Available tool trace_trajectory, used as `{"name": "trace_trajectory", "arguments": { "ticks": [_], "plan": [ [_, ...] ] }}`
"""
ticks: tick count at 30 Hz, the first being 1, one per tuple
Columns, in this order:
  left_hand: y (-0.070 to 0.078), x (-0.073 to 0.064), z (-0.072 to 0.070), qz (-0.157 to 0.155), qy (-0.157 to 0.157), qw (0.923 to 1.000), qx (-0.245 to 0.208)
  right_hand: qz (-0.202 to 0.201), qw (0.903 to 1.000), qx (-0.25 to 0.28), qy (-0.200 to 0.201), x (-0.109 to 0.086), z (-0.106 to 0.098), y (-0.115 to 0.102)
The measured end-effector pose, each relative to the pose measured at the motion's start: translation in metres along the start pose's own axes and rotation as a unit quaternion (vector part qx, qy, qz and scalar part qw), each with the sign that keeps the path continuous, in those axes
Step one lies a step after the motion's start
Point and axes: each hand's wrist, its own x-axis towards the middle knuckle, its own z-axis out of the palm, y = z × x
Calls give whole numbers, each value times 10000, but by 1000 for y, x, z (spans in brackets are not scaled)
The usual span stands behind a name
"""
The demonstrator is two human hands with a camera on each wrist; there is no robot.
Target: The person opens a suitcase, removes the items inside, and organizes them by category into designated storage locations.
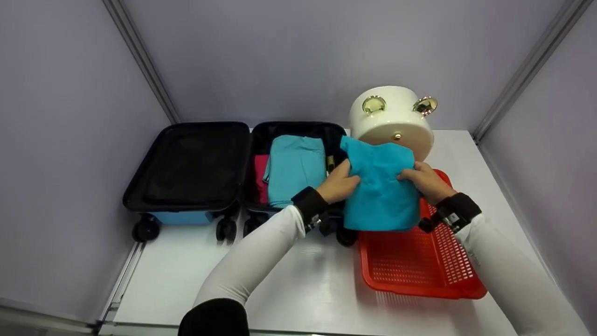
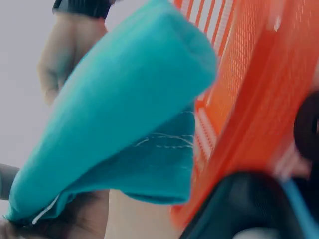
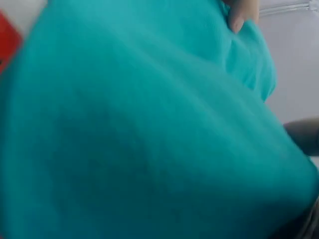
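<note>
A folded teal garment (image 1: 381, 205) hangs between my two hands, above the far end of a red basket (image 1: 401, 282). My left hand (image 1: 338, 184) pinches its left edge, thumb on the near face. On the opposite edge, my right hand (image 1: 428, 183) grips the cloth the same way. The left wrist view shows the teal garment (image 2: 114, 94) from the side, with a fold and pale stitching. Cloth fills most of the right wrist view. Left of my hands lies an open suitcase; its right half (image 1: 261, 128) holds a folded light-blue garment (image 1: 298, 170) over a crimson cloth (image 1: 261, 182).
The suitcase's black left half (image 1: 186, 168) lies at the left, with wheels (image 1: 145, 229) facing me. A cream rounded case (image 1: 389, 105) with gold ear-like pieces stands against the back wall (image 1: 289, 56), behind the garment. White table surface (image 1: 294, 284) shows in front.
</note>
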Motion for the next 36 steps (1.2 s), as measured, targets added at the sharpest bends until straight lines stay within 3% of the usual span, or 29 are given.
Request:
{"name": "trace_trajectory", "arguments": {
  "ticks": [4,7,9,14,21,24,31,36],
  "plan": [
    [0,2,30,-268,-126,9993,-218,26,9912,-1314,144,-9,-18,9],
    [-3,2,51,-487,-278,9971,-521,-97,9724,-2326,128,-15,-29,12],
    [-7,4,64,-584,-386,9964,-487,-87,9603,-2789,-23,-20,-35,14],
    [-11,6,84,-757,-797,9935,309,345,9347,-3489,-585,-31,-44,21],
    [-10,15,97,-893,-1396,9706,1748,723,9011,-4135,-1083,-31,-39,43],
    [-12,15,103,-993,-1492,9679,1763,747,8973,-4218,-1069,-29,-35,53],
    [-20,16,113,-1231,-1585,9687,1462,1210,9073,-3919,-932,-29,-26,74],
    [-17,15,118,-1551,-1481,9650,1509,1164,9074,-3973,-720,-26,-27,85]
  ]
}}
